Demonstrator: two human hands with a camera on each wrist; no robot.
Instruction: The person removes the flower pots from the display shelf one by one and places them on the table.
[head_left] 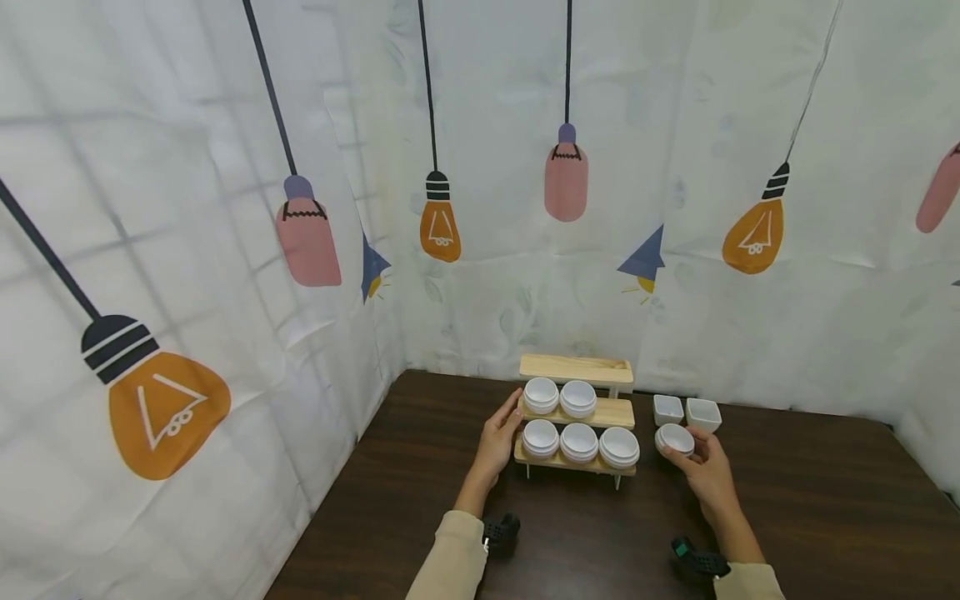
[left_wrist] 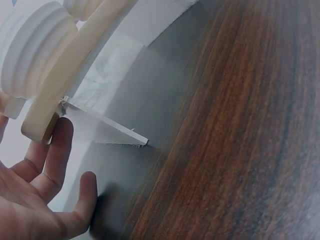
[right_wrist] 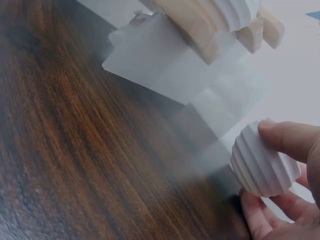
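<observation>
Nearest, two pale sleeves (head_left: 450, 557) reach over the dark wooden bench (head_left: 592, 542), a black wrist device (head_left: 501, 533) at each cuff. The left hand (head_left: 495, 446) lies along the left side of a wooden tiered stand (head_left: 617, 413), its fingers apart and loosely bent, with fingertips touching a board's end; that light contact probably steadies the stand. The right hand (head_left: 708, 475) pinches a ribbed white bowl (head_left: 674, 439) between thumb and fingers, to the right of the stand. Gripping it by its sides seems sensible, as this leaves the mouth uncovered; whether its base touches the bench, I cannot tell.

On the lower tier stand three similar bowls (head_left: 579, 442) in a row, mouths up; behind them, two more bowls (head_left: 541, 395) sit side by side at the left of the middle tier. The stepped heights likely let each row show above the one in front. Beyond the held bowl, two squarish white dishes (head_left: 702, 414) stand beside each other. Farthest back hangs a white cloth (head_left: 480, 317) printed with lamps.
</observation>
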